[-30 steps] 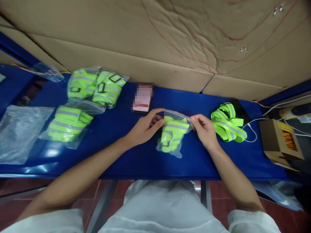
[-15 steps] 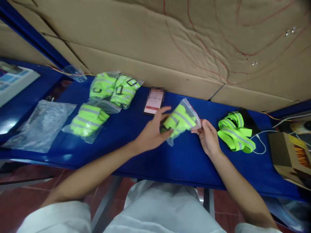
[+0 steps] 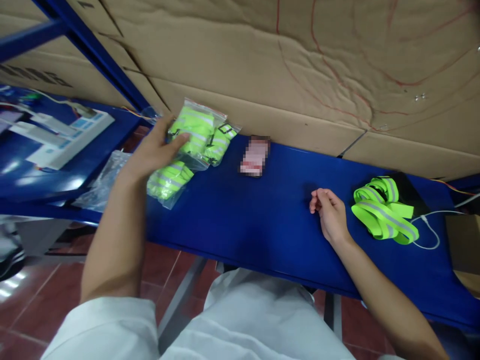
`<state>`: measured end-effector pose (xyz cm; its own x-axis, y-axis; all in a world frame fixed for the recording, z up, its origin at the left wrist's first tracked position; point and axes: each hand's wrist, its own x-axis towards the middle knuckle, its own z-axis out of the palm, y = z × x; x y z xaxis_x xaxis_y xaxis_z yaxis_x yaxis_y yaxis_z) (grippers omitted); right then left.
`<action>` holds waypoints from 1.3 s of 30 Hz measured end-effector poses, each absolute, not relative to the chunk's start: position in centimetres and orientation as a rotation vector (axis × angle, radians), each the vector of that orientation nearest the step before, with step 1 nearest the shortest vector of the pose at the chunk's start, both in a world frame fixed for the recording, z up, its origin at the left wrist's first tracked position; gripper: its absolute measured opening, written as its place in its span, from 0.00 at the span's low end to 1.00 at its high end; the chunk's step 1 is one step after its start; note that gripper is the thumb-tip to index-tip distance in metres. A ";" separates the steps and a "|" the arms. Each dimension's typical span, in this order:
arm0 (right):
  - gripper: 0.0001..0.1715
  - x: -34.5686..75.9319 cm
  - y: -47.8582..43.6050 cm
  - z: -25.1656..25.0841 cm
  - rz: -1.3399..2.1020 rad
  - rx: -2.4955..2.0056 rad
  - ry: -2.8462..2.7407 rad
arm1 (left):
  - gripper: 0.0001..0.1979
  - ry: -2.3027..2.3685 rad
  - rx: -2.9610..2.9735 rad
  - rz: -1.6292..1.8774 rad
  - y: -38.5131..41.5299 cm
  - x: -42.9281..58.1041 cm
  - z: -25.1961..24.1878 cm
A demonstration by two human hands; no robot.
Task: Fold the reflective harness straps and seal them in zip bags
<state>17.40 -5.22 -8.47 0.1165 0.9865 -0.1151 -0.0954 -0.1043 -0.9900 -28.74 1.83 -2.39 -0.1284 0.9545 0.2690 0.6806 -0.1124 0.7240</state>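
Note:
My left hand (image 3: 159,145) grips a clear zip bag (image 3: 193,125) of neon-yellow reflective straps by its left side, thumb across its front. This bag is over the other filled bags at the back left and partly covers them. Behind it to the right shows a second bag of straps (image 3: 221,142). A third filled bag (image 3: 170,180) lies in front, close to my left wrist. My right hand (image 3: 330,212) is over the blue table with its fingers curled in and nothing in them. To its right lies a loose heap of neon-yellow reflective straps (image 3: 386,210).
A phone (image 3: 255,156) lies near the cardboard wall (image 3: 232,90). Flat clear bags (image 3: 101,185) are partly behind my left forearm. A white power strip (image 3: 71,140) is at the far left. A white cable (image 3: 437,235) and a cardboard box (image 3: 465,250) stand at the right.
My left hand has carried the bag of straps leftward onto the filled bags. My right hand has let go of the bag's edge and stays near the same place. The view has shifted left.

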 end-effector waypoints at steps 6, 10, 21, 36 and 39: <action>0.18 17.4 -5.2 -8.4 1.249 -1.283 -1.005 | 0.53 2.096 1.875 0.945 -4.0 -29.6 -2.4; 0.18 17.4 -5.3 -8.4 1.258 -1.294 -1.025 | 0.47 2.487 1.605 0.789 -7.2 -33.7 -3.0; 0.18 17.3 -5.4 -8.5 1.237 -1.322 -1.117 | 0.18 2.941 1.299 0.821 -6.5 -37.8 -7.3; 0.29 16.9 -6.6 -7.0 1.501 -1.167 -1.431 | 0.13 1.062 3.132 0.803 -4.6 -7.7 -5.0; 0.26 16.9 -6.4 -6.8 1.546 -1.287 -1.307 | 0.15 1.135 3.055 0.753 -3.9 -6.9 -6.7</action>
<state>16.90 -6.40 -6.81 -0.2364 0.9436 -0.2320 0.0716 -0.2212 -0.9726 -6.85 -3.94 -6.73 0.6718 0.5679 0.4756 0.6589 -0.7515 -0.0335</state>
